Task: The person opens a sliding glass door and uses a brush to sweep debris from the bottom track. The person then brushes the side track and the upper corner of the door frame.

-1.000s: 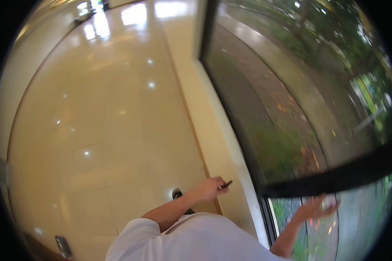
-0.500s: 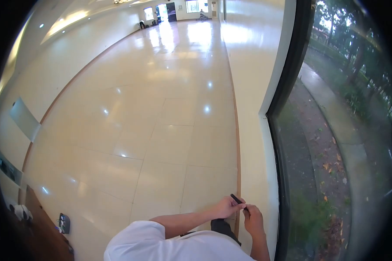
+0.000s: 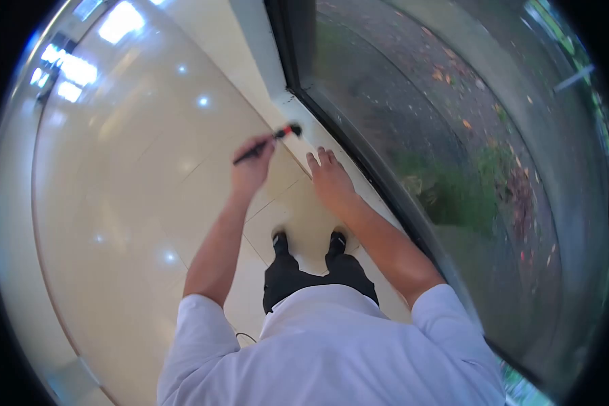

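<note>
Closed around the black handle of a small brush (image 3: 287,131), my left hand (image 3: 252,161) is raised in front of me. A red band sits below the brush's dark bristle head, which points right toward the white window sill (image 3: 303,128). My right hand (image 3: 333,181) is apart from the brush, its fingers stretched forward at the sill's edge. Nothing shows in it.
A dark window frame (image 3: 338,132) runs diagonally along my right, with a large glass pane and a path outside. Shiny floor tiles (image 3: 142,183) spread out to the left. My shoes (image 3: 279,238) stand below my hands.
My view has swung down and toward the window. Both hands were together at the dark handle; now the left alone holds the brush, and the right has let go and reaches to the sill.
</note>
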The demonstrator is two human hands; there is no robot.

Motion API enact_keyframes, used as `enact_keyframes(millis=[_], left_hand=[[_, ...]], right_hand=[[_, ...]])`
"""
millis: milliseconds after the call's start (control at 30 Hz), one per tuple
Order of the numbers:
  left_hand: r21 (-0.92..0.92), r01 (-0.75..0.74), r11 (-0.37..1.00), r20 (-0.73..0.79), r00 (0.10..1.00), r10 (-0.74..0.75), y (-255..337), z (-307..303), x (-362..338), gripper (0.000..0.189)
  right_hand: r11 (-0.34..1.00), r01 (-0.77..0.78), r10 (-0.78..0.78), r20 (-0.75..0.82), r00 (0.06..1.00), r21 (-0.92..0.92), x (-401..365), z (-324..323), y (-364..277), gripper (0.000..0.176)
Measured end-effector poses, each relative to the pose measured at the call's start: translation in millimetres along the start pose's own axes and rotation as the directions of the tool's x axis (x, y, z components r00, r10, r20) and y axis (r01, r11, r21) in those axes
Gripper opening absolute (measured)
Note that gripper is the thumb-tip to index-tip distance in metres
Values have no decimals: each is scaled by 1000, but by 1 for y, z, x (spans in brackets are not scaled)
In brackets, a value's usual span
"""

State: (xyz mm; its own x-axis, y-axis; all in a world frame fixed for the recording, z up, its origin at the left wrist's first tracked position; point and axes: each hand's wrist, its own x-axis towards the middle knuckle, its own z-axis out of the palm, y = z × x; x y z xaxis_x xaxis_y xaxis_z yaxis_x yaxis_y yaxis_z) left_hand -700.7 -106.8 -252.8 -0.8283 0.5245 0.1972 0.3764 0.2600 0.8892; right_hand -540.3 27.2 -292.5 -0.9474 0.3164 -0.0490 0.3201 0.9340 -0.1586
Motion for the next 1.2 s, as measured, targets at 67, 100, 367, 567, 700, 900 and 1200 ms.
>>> enact_keyframes(millis=[67,100,367,567,700,900,1200], left_hand=[[45,-125,991,-25,992,126,13,-2,0,18],[-4,-207,978,-48,977,207,-7,12,54,18],[-33,-447,894,201,873,444,-45,33,119,10],[-44,-228,973,521,825,217,-51,16,118,8],[-3,-430,903,162,891,425,-74,7,155,13],[0,-545,839,418,762,495,-79,-2,179,12],[-85,-459,884,355,815,457,-77,55,128,8]], right_hand=[[993,-101,104,38,994,-55,-45,-2,-19,64],[981,-153,163,79,984,-119,-12,1,-13,64],[881,-471,474,77,877,-54,70,16,-17,53],[818,-575,575,39,817,-5,46,13,-40,42],[743,-669,664,110,740,10,48,7,-51,32],[726,-687,682,118,722,8,47,-3,-61,33],[734,-680,678,-79,731,0,46,19,-64,39]])
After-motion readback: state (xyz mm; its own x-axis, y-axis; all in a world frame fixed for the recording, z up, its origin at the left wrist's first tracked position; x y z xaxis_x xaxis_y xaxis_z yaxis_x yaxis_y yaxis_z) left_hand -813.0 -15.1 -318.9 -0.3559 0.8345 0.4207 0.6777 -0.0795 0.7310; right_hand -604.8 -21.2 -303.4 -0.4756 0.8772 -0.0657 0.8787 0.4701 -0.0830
